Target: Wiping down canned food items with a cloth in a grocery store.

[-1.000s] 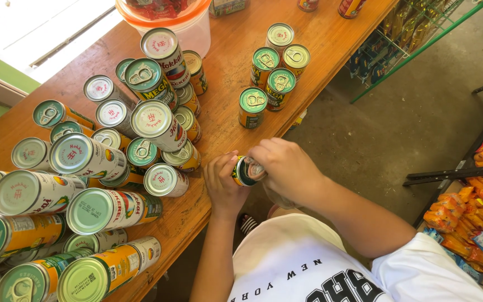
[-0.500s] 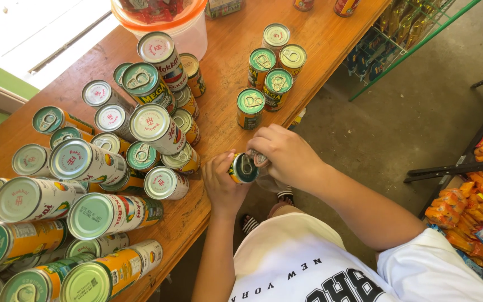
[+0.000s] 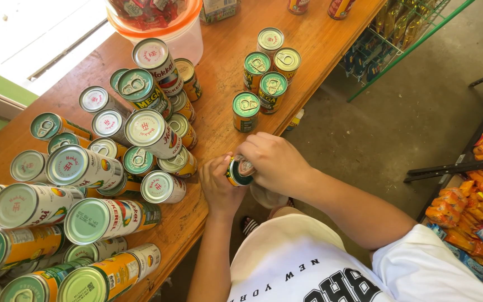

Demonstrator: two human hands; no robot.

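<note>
Left hand grips the can while right hand fingers pinch its top beside the table, mid-check; setting it down looks next.

1. A wooden desk with a warm orange-brown grain runs diagonally from 7 o'clock up to 1 o'clock.
2. A grey concrete floor, mottled and bare, fills the area from 1 to 3 o'clock.
3. A green wire rack holding snack packets stands at 1 o'clock, just beside the desk's far edge.
4. A bright, sunlit pale surface lies at 10 to 11 o'clock, with a dark groove crossing it.
5. A green painted ledge with a pale trim sits at 9 o'clock.
6. Orange snack packets hang in rows at 3 to 4 o'clock.
7. Daylight is strong and even; shadows are soft.
</note>
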